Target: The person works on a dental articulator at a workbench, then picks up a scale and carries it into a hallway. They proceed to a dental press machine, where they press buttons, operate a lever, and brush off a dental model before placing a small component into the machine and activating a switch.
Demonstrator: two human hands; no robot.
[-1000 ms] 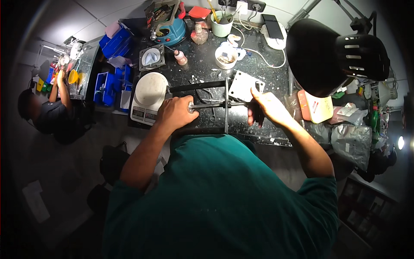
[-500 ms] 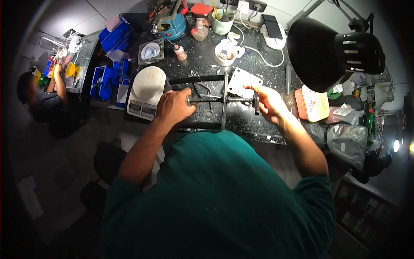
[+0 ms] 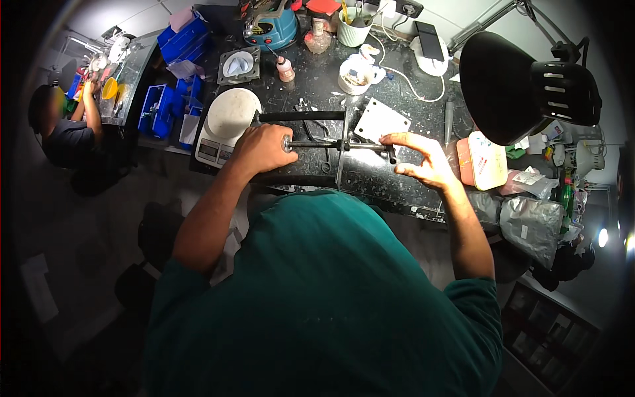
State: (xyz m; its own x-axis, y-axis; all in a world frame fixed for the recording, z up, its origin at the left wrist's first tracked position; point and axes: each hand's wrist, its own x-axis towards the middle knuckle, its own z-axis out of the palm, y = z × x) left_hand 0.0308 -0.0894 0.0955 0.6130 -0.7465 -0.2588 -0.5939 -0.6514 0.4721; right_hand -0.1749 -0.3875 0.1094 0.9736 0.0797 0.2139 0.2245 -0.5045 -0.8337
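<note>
A black metal screw clamp [image 3: 342, 124] with two side bars and a threaded rod lies sideways across the front of the workbench [image 3: 278, 99]. My left hand [image 3: 264, 151] is closed around the rod's left end, next to the round disc there. At the rod's right end, my right hand [image 3: 430, 162] has a finger and thumb on either side of the short cross handle [image 3: 390, 153]. A white plate with corner holes [image 3: 380, 120] lies just beyond the rod. Under the clamp there is a dark metal tool with a ring end [image 3: 326, 165].
A white scale [image 3: 231, 116] stands left of my left hand. Behind are a small bottle [image 3: 285, 69], a white bowl [image 3: 352, 83] and a blue machine [image 3: 274, 30]. A black lamp [image 3: 499, 86] overhangs the right, above a pink-sided box [image 3: 486, 159]. Another person [image 3: 66, 129] works far left.
The cross handle has turned and now looks shorter. My right finger and thumb have shifted around it. The left hand keeps its hold, and the whole view has shifted slightly.
</note>
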